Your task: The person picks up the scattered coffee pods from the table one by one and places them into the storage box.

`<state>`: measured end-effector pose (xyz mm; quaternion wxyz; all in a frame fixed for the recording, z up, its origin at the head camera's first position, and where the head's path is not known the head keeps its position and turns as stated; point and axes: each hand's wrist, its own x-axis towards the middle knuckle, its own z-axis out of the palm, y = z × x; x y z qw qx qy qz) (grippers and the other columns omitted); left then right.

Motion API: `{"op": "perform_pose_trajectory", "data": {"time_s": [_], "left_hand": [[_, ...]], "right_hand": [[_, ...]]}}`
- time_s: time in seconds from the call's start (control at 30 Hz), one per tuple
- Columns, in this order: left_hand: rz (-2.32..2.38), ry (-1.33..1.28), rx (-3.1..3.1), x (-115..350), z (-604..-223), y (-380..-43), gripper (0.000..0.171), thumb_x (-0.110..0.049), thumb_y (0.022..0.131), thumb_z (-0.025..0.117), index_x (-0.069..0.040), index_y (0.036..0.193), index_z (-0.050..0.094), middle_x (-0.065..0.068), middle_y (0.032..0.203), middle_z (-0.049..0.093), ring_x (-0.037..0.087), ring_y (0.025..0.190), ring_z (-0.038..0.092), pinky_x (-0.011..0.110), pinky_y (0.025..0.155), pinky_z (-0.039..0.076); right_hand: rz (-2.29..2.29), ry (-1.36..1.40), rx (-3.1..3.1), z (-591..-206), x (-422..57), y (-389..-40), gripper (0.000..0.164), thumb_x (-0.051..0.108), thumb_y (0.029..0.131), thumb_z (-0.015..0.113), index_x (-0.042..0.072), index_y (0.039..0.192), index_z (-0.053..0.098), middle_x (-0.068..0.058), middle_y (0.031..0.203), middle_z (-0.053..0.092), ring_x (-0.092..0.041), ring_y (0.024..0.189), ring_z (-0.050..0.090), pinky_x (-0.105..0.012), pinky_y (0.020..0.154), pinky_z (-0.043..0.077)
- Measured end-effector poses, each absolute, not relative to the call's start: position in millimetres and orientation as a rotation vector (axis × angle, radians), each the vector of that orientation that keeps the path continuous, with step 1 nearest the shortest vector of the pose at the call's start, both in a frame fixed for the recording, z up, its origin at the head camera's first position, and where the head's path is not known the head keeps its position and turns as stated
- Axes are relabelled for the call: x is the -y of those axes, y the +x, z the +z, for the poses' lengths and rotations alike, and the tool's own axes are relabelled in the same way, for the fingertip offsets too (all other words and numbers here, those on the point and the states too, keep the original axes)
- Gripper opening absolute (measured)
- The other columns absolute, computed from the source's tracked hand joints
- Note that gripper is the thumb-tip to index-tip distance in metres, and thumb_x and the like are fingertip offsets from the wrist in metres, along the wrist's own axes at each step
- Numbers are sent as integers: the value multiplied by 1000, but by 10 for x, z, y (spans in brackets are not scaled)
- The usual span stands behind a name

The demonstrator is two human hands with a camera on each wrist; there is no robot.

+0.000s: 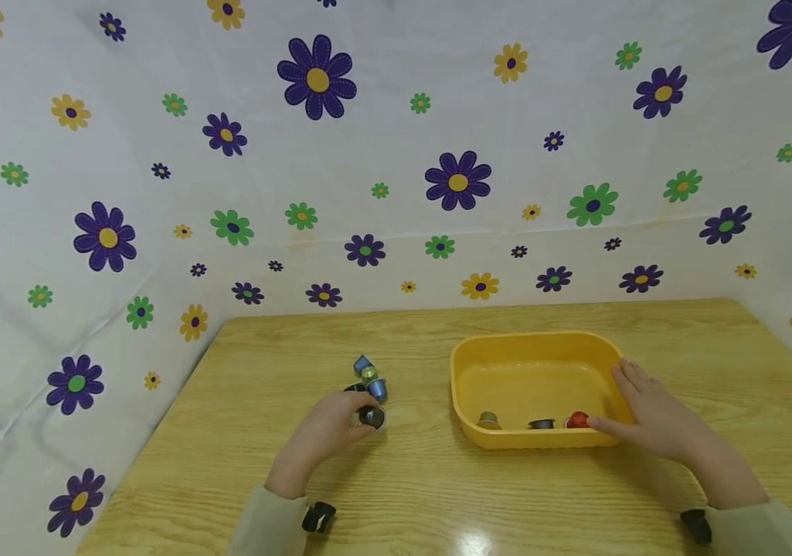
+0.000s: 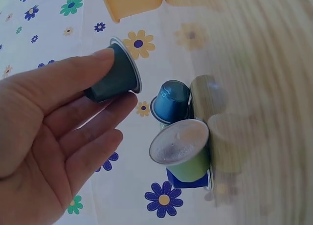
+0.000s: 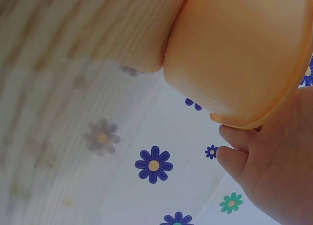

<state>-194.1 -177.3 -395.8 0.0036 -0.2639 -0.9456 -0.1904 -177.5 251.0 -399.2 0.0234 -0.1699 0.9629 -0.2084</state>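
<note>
The head camera is looking forward and down over the desk [image 1: 409,494], taking in the flowered cloth [image 1: 375,131] across the upper half, the left hand [image 1: 329,426] at lower left and the right hand [image 1: 660,417] at lower right. The left wrist camera is facing low across the desk from close to its hand, turning the scene sideways so the desk is filling the right side. The right wrist camera is also seeing things sideways, the desk lying at left and the yellow tray [image 3: 234,54] looming close at upper right. All three are sharing tray, desk and cloth; only head and left wrist are sharing the capsules [image 2: 181,144]
</note>
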Motion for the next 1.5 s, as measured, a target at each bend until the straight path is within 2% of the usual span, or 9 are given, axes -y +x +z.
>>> {"op": "perform_pose_trajectory", "data": {"time_s": [0.3, 0.7, 1.0, 1.5], "left_hand": [[-590, -856, 2879, 1649, -3935, -1985, 29, -14, 76, 70, -4, 102, 62, 7, 97, 63, 18, 87, 60, 30, 75, 48], [-730, -862, 2866, 1435, -3889, -2039, 29, -15, 81, 66, -4, 107, 60, 6, 101, 61, 18, 87, 58, 30, 72, 48], [-769, -887, 2839, 1303, -3847, -2061, 29, -15, 80, 66, -4, 107, 60, 7, 103, 61, 19, 93, 57, 31, 79, 47], [-786, -903, 2774, 1149, -3827, -2097, 29, -18, 80, 66, -6, 107, 61, 4, 103, 61, 16, 93, 57, 30, 79, 47]], "right_hand": [[-659, -517, -2976, -3993, -2512, -1769, 94, 51, 81, 54, -18, 132, 17, -36, 137, 7, -48, 125, 9, -57, 99, 10], [-667, -527, -2971, -3995, -2518, -1771, 93, 51, 82, 53, -18, 132, 16, -36, 137, 7, -48, 125, 8, -57, 99, 7], [-659, -527, -2981, -3998, -2520, -1770, 93, 51, 81, 54, -18, 132, 17, -36, 137, 8, -48, 125, 9, -57, 99, 9], [-653, -522, -2977, -4000, -2517, -1773, 94, 51, 81, 54, -18, 131, 18, -37, 136, 8, -48, 124, 9, -57, 99, 8]]}}
